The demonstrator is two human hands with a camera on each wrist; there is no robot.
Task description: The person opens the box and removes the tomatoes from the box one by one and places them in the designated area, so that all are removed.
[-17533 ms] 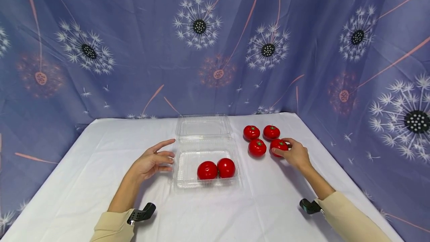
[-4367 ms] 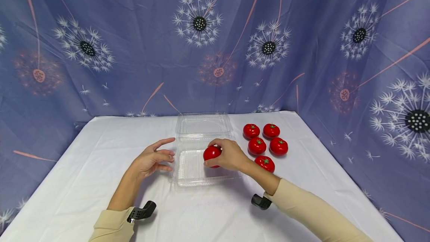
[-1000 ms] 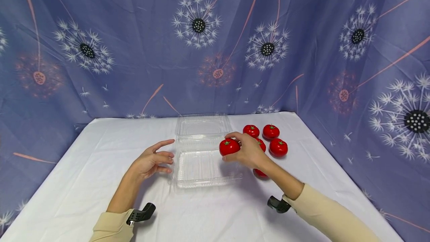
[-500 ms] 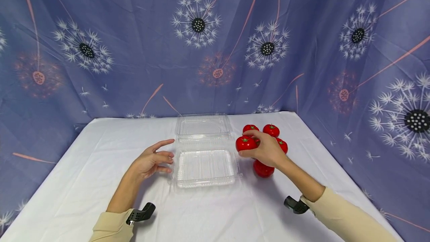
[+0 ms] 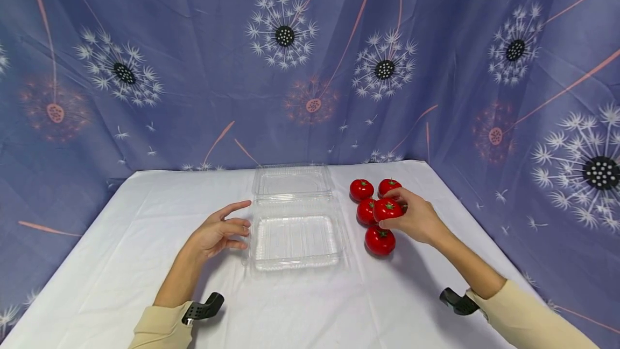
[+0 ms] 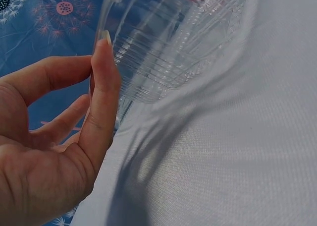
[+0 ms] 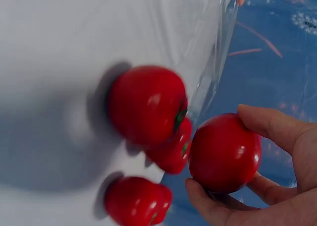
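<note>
My right hand [image 5: 416,217] holds a red tomato [image 5: 387,210] with a green stem, thumb and fingers on opposite sides of it. In the right wrist view this tomato [image 7: 225,154] appears beside other tomatoes. My left hand [image 5: 220,230] is at the left side of a transparent plastic clamshell container [image 5: 297,264], its fingers spread and loosely bent, fingertips right at the rim. In the left wrist view those fingertips overlap the container's edge [image 6: 106,10]. The container's lid [image 5: 293,183] lies open toward the back.
More red tomatoes sit right of the container: one in front [image 5: 380,241], one at the back left [image 5: 361,190], one partly covered by the held tomato [image 5: 365,213]. Others are partly hidden by my right hand. A white cloth [image 5: 290,311] covers the table; a blue dandelion-print curtain [image 5: 208,58] hangs behind.
My right hand has carried the tomato rightward from the container's right side to over the cluster. The container held two tomatoes earlier; these have been taken out. My left hand has stayed in place.
</note>
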